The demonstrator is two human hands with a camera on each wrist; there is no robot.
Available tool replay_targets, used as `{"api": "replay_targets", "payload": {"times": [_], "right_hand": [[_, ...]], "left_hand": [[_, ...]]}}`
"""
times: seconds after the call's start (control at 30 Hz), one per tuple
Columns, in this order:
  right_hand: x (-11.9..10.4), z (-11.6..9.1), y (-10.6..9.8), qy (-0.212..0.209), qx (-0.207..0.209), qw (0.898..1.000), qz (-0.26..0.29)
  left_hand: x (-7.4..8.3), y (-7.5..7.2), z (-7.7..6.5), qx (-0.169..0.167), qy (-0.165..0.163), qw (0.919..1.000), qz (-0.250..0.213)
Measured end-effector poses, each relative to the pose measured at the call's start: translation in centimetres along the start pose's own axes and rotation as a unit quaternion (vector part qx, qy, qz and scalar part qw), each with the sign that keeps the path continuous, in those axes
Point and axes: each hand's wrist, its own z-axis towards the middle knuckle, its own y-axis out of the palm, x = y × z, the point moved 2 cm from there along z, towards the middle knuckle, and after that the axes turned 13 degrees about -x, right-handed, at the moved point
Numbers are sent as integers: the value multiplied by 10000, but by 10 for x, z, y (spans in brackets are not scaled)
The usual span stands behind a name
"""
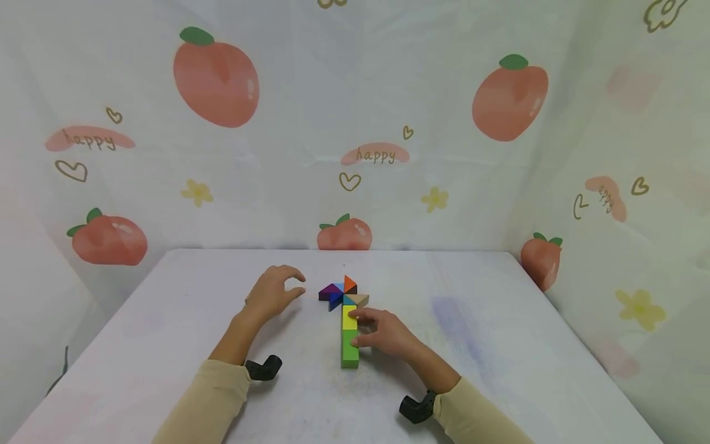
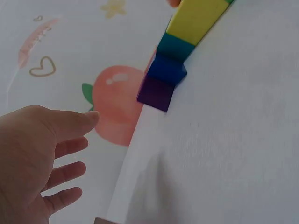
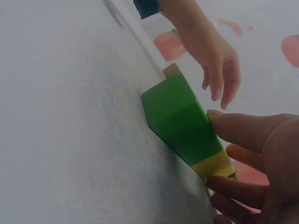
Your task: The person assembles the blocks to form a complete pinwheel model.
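Note:
Triangular blocks lie on the table as a pinwheel, among them a purple block [image 1: 331, 288], a dark blue block [image 1: 335, 300], an orange block [image 1: 349, 283] and a tan block [image 1: 361, 300]. Below them a yellow block [image 1: 349, 320] and a green block [image 1: 350, 350] run in a line toward me. My right hand [image 1: 384, 332] touches this line from the right, its index fingertip at the yellow block and thumb at the green one. To the left of the pinwheel, my left hand [image 1: 273, 292] holds nothing, thumb and fingers apart.
The blocks lie on a white table [image 1: 471, 376]. Behind and beside it hangs a white curtain [image 1: 288, 123] printed with fruit. Black wrist-worn devices [image 1: 265, 368] sit at both sleeves.

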Motion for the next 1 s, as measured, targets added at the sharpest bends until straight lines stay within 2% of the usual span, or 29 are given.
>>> {"api": "replay_targets", "payload": {"times": [0.17, 0.3, 0.5, 1.0], "right_hand": [[1, -2, 0, 22, -18, 10000, -24], [1, -2, 1, -11, -16, 10000, 43], [1, -2, -1, -32, 7, 10000, 17], [3, 1, 0, -3, -7, 10000, 17]], "left_hand": [[-10, -3, -7, 190, 62, 9997, 114], [-19, -6, -13, 300, -14, 9991, 308], [-33, -11, -19, 263, -197, 9984, 462], [-56, -23, -34, -68, -513, 9979, -385]]}}
